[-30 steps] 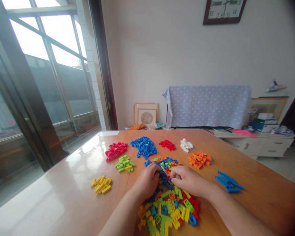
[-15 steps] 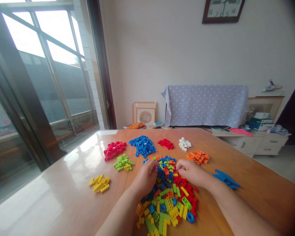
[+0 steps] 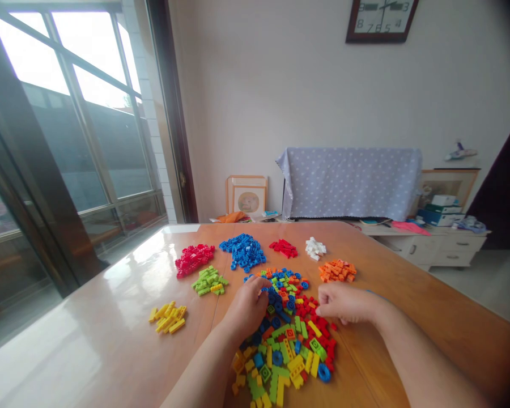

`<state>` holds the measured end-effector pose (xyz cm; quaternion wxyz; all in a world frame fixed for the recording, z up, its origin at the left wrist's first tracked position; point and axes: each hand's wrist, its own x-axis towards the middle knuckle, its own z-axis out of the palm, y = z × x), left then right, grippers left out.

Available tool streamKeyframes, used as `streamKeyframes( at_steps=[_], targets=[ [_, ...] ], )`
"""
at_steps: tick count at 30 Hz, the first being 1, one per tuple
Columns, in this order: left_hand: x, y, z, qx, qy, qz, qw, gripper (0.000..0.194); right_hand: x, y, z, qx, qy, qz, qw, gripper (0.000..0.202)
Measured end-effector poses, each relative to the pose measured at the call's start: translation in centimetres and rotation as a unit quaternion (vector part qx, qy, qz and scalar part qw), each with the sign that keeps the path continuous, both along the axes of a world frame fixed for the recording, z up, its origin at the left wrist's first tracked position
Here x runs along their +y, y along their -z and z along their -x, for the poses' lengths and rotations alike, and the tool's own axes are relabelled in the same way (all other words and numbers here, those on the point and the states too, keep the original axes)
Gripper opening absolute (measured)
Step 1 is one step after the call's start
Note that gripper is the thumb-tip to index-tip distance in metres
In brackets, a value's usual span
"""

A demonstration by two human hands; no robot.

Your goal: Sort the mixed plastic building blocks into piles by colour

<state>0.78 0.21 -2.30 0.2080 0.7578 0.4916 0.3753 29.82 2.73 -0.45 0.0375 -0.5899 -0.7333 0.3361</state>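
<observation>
A long mixed heap of toy bricks [image 3: 287,334] in blue, red, green, yellow and orange lies on the wooden table [image 3: 110,323]. At the heap's left edge is my left hand [image 3: 250,303], its fingers curled together over dark blue pieces; whatever they pinch is hidden. My right hand [image 3: 340,303] is at the right edge, beside the red bricks [image 3: 308,306], with fingers curled in and its fingertips low. Whether it holds a piece cannot be made out.
Sorted piles ring the heap: yellow [image 3: 169,317], lime green [image 3: 209,280], crimson [image 3: 194,260], blue [image 3: 243,251], red [image 3: 283,248], white [image 3: 315,248] and orange [image 3: 338,271]. Behind the table stands a white cabinet [image 3: 450,247].
My right hand has moved right and a little down, away from the upper heap, and now covers most of the blue pile at the right. My left hand has barely moved. The view has shifted slightly.
</observation>
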Motion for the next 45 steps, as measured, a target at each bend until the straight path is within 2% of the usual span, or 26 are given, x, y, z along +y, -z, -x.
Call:
streamKeyframes(
  at_steps=[5, 11, 19, 28, 36, 40, 45],
  targets=[
    [-0.1, 0.1, 0.1, 0.014, 0.002, -0.004, 1.0, 0.028, -0.5, -0.2, 0.1, -0.009, -0.032, 0.047, 0.998, 0.038],
    [0.2, 0.7, 0.2, 0.03, 0.007, -0.016, 0.999, 0.026, -0.8, -0.1, 1.5, 0.0, -0.019, 0.029, 0.999, 0.022],
    [-0.1, 0.3, 0.1, 0.039, 0.002, -0.009, 0.999, 0.025, -0.5, 0.9, 2.4, 0.031, -0.023, -0.049, 0.998, 0.01],
    [0.1, 0.6, 0.2, 0.035, 0.005, -0.012, 0.999, 0.025, 0.0, 0.6, 2.6, 0.143, 0.032, -0.024, 0.989, 0.011],
    [0.1, 0.5, 0.1, 0.04, 0.006, -0.013, 0.999, 0.027, 0.4, 1.0, 1.2, 0.095, 0.01, 0.005, 0.995, 0.011],
    [0.1, 0.4, 0.1, 0.05, -0.001, -0.011, 0.999, 0.026, 0.1, 0.7, 1.1, 0.091, -0.01, 0.026, 0.995, 0.012],
    [0.0, 0.4, 0.1, 0.051, 0.003, -0.012, 0.999, 0.026, -0.2, 0.4, 1.1, 0.08, -0.002, 0.027, 0.996, 0.018]
  ],
)
